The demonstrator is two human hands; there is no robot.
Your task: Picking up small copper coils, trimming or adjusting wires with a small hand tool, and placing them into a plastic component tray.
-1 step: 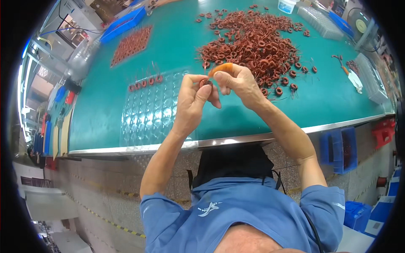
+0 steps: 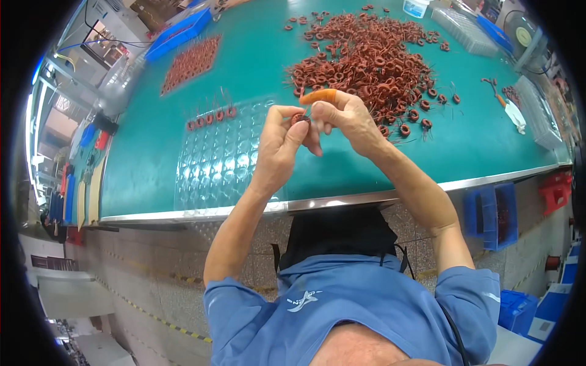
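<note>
Left hand pinches a red coil above the bench, near its front edge.
A clear tray lies at that edge, a coil row in its far-left corner; beside the held coil, the right hand curls, its grip unclear; a coil heap reaches toward the far edge.

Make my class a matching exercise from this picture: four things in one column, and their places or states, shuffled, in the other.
Things
1. Held toroidal coil
2. Clear pocketed tray
3. Orange finger cover
4. Big heap of toroidal coils

Places or states
A. Has a row of five coils at its far edge
B. Piled loose beyond the right hand
C. In the fingers of the left hand
D. Worn on the right index finger

Pairs: 1-C, 2-A, 3-D, 4-B
</note>
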